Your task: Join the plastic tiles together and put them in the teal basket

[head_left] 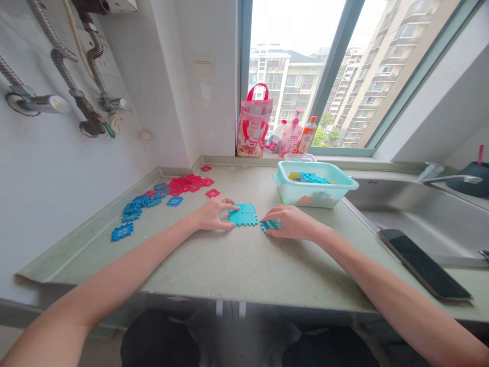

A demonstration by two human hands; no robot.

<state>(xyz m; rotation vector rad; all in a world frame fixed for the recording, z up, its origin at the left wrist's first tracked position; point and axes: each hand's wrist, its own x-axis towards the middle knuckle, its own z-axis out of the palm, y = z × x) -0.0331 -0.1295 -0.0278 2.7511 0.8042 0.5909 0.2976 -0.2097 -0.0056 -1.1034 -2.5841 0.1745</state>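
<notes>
A flat patch of joined teal puzzle tiles (244, 214) lies on the pale green countertop (244, 265). My left hand (212, 214) rests at its left edge, fingers curled and pressing on the patch. My right hand (292, 221) lies just to the right, fingers pinched on a single loose teal tile (268, 225) that sits a little apart from the patch. A mint plastic tub (311, 191) behind my right hand holds more tiles in teal, yellow and orange.
Red tiles (189, 183) and blue tiles (141, 206) lie spread at the back left by the wall. A dark phone (422, 262) lies at the sink's edge; the steel sink (424, 214) is right. A red bag (254, 122) and bottles (296, 135) stand on the sill.
</notes>
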